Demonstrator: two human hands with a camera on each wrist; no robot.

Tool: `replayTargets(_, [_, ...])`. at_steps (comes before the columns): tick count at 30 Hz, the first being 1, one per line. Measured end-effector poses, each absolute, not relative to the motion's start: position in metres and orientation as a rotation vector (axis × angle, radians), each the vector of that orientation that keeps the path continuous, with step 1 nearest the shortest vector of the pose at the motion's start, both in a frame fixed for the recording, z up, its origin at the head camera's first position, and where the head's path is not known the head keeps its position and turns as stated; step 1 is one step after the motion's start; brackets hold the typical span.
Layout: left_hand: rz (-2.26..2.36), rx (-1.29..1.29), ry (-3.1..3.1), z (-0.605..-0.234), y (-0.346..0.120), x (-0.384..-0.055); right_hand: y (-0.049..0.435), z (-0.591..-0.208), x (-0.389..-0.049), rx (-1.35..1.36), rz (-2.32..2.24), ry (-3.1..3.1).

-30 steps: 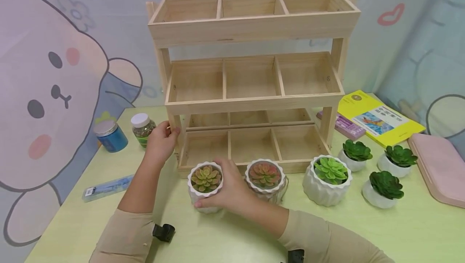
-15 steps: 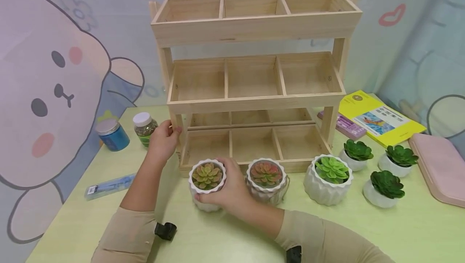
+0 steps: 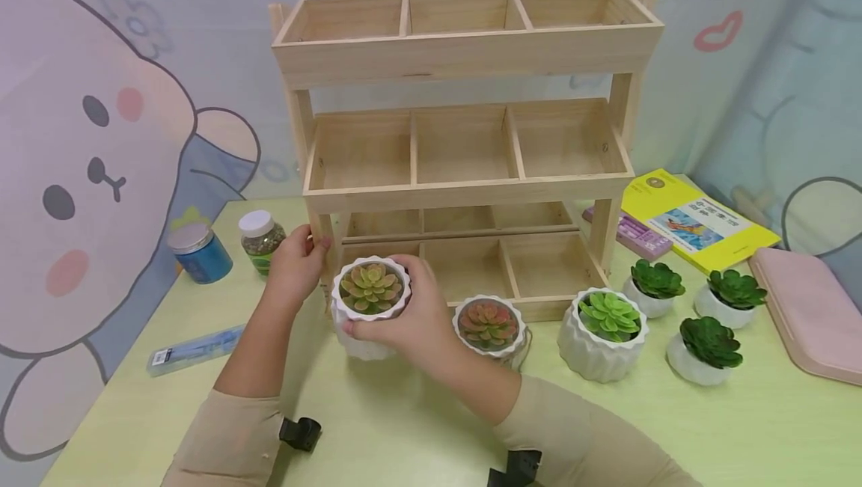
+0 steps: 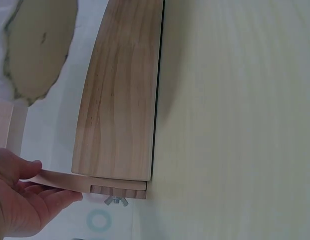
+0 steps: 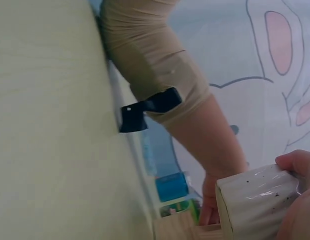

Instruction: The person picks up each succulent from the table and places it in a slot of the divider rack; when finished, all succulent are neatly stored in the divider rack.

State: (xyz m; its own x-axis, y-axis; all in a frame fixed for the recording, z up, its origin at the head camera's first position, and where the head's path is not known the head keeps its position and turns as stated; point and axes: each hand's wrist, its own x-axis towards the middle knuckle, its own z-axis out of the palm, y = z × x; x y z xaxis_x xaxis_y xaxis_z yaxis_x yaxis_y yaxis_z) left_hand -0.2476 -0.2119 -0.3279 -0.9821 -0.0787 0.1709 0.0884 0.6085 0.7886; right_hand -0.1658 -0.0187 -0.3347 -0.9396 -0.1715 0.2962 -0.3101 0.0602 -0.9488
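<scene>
My right hand [image 3: 417, 319] grips a white fluted pot [image 3: 364, 337] with a reddish-green succulent [image 3: 372, 289], held upright before the lower left of the wooden shelf [image 3: 465, 191]. In the right wrist view the pot [image 5: 254, 200] hangs off the table, its base showing. My left hand [image 3: 294, 266] holds the shelf's left leg; the left wrist view shows its thumb and fingers [image 4: 60, 199] around that wooden leg [image 4: 62, 181]. A second fluted pot with a red succulent [image 3: 489, 325] stands right of my right hand, then one with a bright green succulent [image 3: 609, 316].
Several small white pots with dark green succulents [image 3: 710, 341] stand at the right. Behind them lie a yellow book [image 3: 700, 218], a purple box [image 3: 640, 233] and a pink case [image 3: 808, 307]. Left are a blue jar [image 3: 202, 253], a white-capped bottle [image 3: 261, 240] and a flat packet [image 3: 195, 350].
My right hand has raised the reddish-green succulent's pot off the table, up and slightly left toward the shelf's bottom tier. My left hand has stayed on the shelf leg.
</scene>
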Motion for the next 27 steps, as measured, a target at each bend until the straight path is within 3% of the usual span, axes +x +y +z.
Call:
replayTargets(11, [-1.251, 0.004, -2.658, -0.326, -0.214, -0.245, -0.042, -0.316, -0.18, 0.379, 1.969, -2.067])
replayTargets(27, [-1.31, -0.002, -2.656, -0.328, -0.215, -0.247, -0.072, -0.331, -0.205, 0.159, 1.716, -2.016])
